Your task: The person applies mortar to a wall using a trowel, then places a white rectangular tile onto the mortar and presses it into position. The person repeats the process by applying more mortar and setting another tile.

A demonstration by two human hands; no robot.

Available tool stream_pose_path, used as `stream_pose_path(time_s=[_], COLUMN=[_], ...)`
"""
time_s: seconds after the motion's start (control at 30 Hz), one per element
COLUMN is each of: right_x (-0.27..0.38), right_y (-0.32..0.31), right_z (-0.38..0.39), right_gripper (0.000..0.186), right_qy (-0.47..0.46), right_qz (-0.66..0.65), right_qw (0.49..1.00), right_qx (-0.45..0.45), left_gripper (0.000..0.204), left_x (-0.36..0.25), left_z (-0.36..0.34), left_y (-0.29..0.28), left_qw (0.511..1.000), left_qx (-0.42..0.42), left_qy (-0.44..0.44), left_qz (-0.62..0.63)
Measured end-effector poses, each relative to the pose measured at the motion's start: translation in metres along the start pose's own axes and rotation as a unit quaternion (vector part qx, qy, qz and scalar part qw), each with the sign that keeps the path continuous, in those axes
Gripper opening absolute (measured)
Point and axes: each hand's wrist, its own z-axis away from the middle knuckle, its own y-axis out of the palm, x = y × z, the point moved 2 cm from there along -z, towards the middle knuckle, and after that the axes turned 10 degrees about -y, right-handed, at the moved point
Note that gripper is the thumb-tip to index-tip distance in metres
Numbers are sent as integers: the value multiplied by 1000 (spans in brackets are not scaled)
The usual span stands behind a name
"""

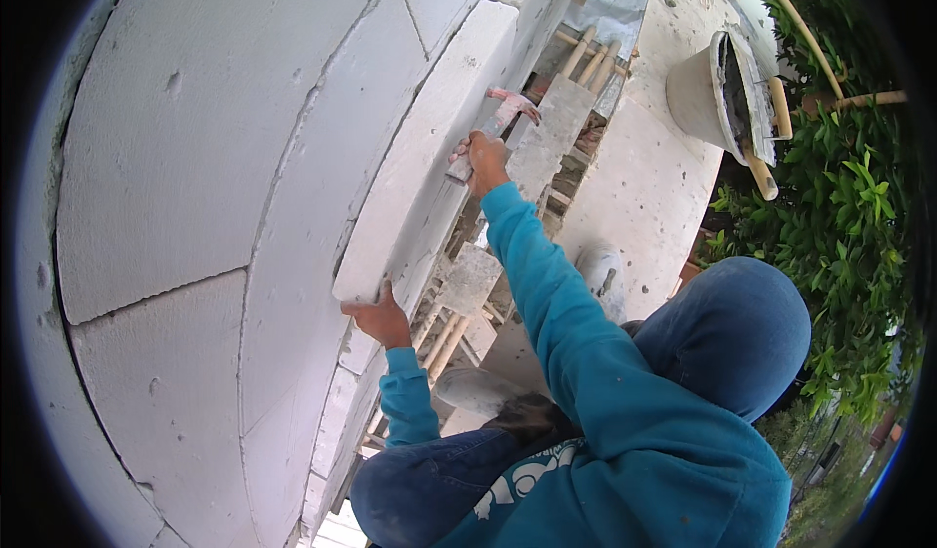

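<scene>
My right hand (pixel 485 162) is closed around the handle of a claw hammer (pixel 509 109), whose worn reddish head points away from me, close beside the wall. At the near end of a long, pale concrete block (pixel 429 138), my left hand (pixel 381 319) grips the corner, with the thumb on its side face and the fingers under the end. This block lies along the edge of the pale block wall (pixel 293 197); dark joint lines run between the blocks. The hammer head is apart from the block's near end.
A grey-smeared bucket (pixel 698 94) with wooden-handled tools stands at the right on a spattered pale board (pixel 634 167). Boards and wooden poles (pixel 449 338) lie beside the wall, with gaps between them. Leafy green plants (pixel 839 216) border the right side. My knees are bent close to the wall.
</scene>
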Motion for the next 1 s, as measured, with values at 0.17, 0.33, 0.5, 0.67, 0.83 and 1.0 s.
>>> stream_pose_path(time_s=[0.17,0.33,0.5,0.67,0.83,1.0], right_x=[-2,-27,-27,-42,-40,-57], right_y=[-6,13,-1,2,3,4], right_z=[18,91,77,77,104,128], right_gripper=[2,10,5,8,8,7], right_qy=[-25,25,44,55,32,61], right_qz=[-81,-79,-84,-102,-67,-81], right_qw=[993,995,994,993,997,995], right_qx=[-76,-63,-52,-35,-37,-6], left_gripper=[74,74,82,75,97,98], left_x=[13,4,12,-11,10,8], left_z=[-4,-1,-4,5,-2,-1], left_y=[5,3,6,4,1,6], left_qw=[999,999,1000,1000,999,1000], left_qx=[-26,-41,-9,-10,-10,0], left_qy=[39,30,0,-14,-9,-16], left_qz=[-1,8,13,-10,-33,-19])
